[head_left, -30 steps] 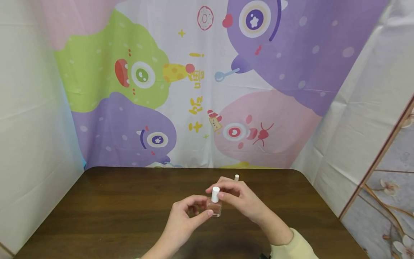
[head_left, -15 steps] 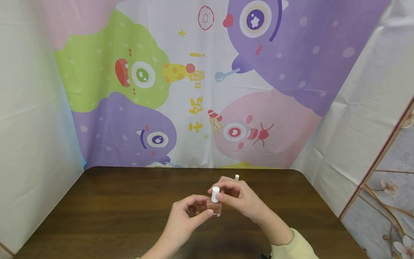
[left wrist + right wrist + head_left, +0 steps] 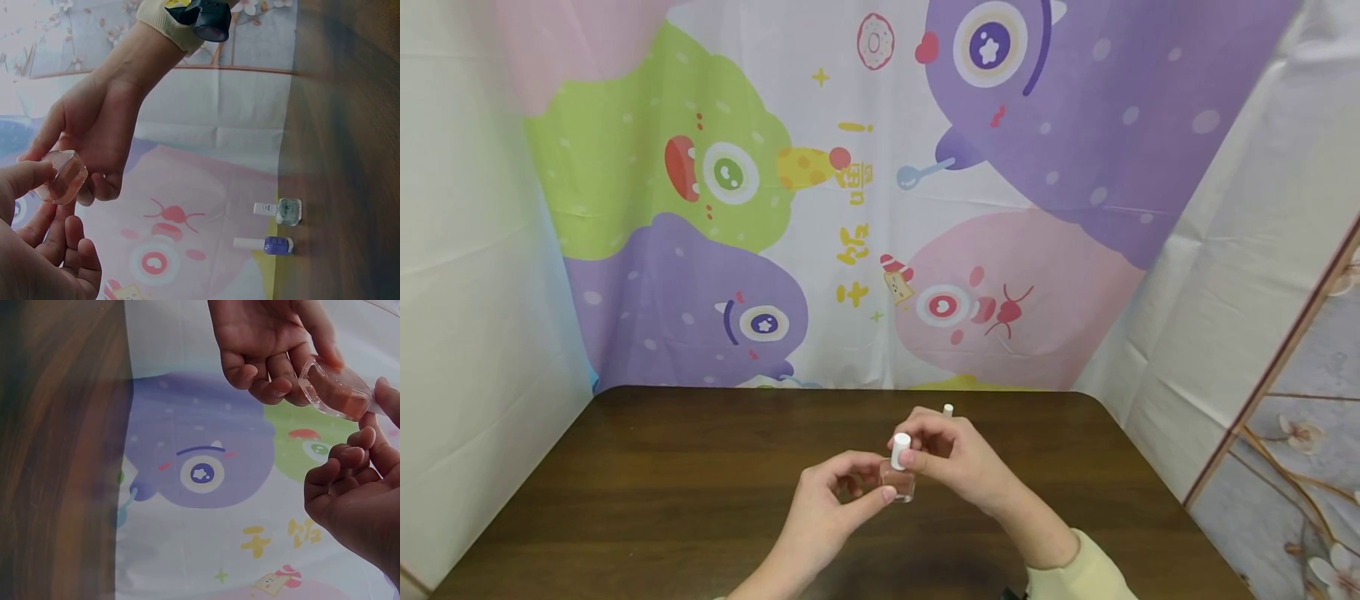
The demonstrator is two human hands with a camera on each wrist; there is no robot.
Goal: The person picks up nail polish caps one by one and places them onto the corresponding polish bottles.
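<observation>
A nail polish bottle (image 3: 897,482) of clear glass, with pinkish-brown polish inside and a white cap (image 3: 901,451), is held above the table in the head view. My left hand (image 3: 831,500) pinches its glass body between thumb and fingers. On the cap, my right hand (image 3: 964,460) has its thumb and index finger in a pinch; the cap sits on the bottle. The left wrist view shows the bottle body (image 3: 67,181) between both hands, the cap being hidden there. From the right wrist side, the glass body (image 3: 334,390) appears tilted, polish lying along one side.
Two more nail polish bottles stand on the dark wooden table (image 3: 700,483): a greenish glittery one (image 3: 289,212) and a purple one (image 3: 278,245), both white-capped. In the head view one white cap (image 3: 948,410) peeks out behind my right hand. A cartoon-printed curtain (image 3: 850,350) hangs behind the table.
My right thumb has slid left across the front of the cap, while the fingers behind have drawn back to the right. The left hand and bottle stay nearly in place.
</observation>
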